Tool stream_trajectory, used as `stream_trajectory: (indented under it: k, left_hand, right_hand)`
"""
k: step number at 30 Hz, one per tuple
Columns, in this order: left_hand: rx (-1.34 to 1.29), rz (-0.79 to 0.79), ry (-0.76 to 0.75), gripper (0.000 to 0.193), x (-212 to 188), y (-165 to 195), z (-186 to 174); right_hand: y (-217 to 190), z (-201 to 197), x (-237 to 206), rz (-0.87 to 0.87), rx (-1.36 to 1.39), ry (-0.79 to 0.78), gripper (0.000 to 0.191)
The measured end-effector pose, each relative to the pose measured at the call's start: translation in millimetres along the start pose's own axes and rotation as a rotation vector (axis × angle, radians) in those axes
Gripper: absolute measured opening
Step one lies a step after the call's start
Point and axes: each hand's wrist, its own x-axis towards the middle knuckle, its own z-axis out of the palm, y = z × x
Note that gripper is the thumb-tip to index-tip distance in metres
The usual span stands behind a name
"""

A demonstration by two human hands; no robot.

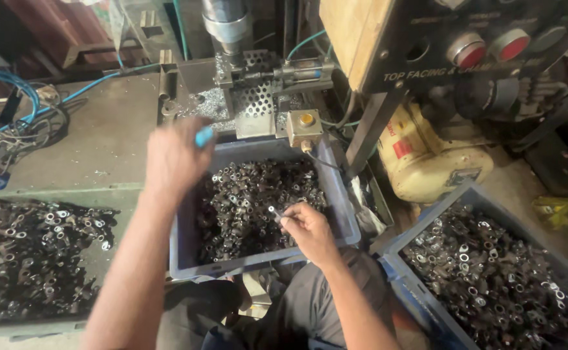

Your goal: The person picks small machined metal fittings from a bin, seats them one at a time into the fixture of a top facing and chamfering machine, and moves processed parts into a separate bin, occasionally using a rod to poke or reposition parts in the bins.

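Head view, my hands:
L hand (pixel 175 155): fist round small blue-tipped tool (pixel 204 136).
R hand (pixel 308 228): pinching small dark metal part (pixel 273 210) over blue plastic crate (pixel 342 214).

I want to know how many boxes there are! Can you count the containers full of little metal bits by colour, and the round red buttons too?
Blue crates of metal parts: 2, the middle crate and the right crate
Grey-green tray of metal parts: 1, the tray
Round red buttons on the machine: 2, one button and the other button
Total: 5
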Motion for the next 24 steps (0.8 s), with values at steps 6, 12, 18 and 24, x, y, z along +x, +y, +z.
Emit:
stream_trajectory:
  k: [6, 12, 18, 24]
  left_hand:
    - [0.239, 0.014, -0.202, 0.021, 80, 4, 4]
    - [0.412, 0.016, -0.356, 0.011, 103, 15, 24]
    - [0.363, 0.002, -0.328, 0.013, 110, 13, 23]
    - [0.424, 0.023, -0.327, 0.011, 115, 16, 36]
  right_hand:
    - [-6, 2, -1, 0.020, -0.092, 0.003, 0.013]
    - [-13, 5, -3, 0.030, -0.174, 0.035, 0.014]
    - [-19, 7, -5, 0.018, -0.188, 0.042, 0.015]
    - [-27, 9, -5, 0.026, -0.218, 0.050, 0.015]
